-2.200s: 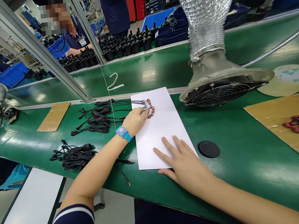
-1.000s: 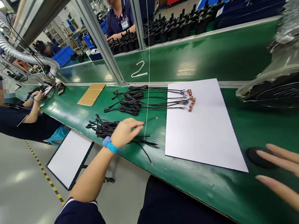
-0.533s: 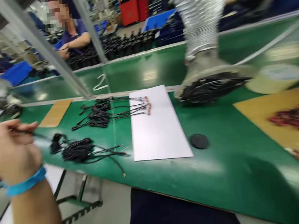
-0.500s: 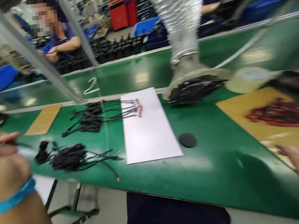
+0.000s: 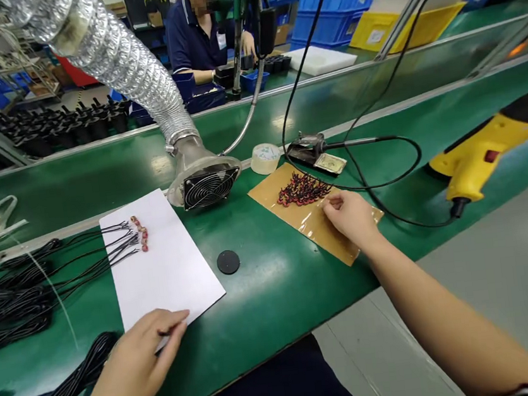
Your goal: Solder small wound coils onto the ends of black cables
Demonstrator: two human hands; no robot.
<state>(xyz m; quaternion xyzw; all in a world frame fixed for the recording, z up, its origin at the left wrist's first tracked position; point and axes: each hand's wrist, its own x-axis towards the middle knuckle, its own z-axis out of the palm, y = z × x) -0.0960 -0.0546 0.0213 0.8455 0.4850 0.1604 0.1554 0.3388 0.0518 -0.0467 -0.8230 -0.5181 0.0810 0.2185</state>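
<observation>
My left hand (image 5: 146, 354) is over the lower edge of a white sheet (image 5: 162, 273), its fingers closed around a dark bit of black cable that shows between thumb and forefinger. A bundle of black cables (image 5: 81, 374) runs beside that wrist. My right hand (image 5: 351, 217) is above a brown sheet (image 5: 313, 233), fingers pinched at the edge of a pile of short red-and-black wires (image 5: 301, 188); what they hold is hidden. Small red-and-tan parts (image 5: 143, 236) lie in a row on the white sheet, by the ends of more black cables (image 5: 69, 271).
A round black disc (image 5: 228, 262) lies between the sheets. Behind stand a fume extractor (image 5: 210, 188) with a foil hose, a tape roll (image 5: 265, 158) and a soldering iron (image 5: 350, 143) with a looping cord. A yellow heat gun (image 5: 488, 156) is at right. Across the bench sits a co-worker (image 5: 192, 34).
The view has swung to the right. My left hand has come from the far left to the white sheet's lower edge. My right hand has reached the wire pile.
</observation>
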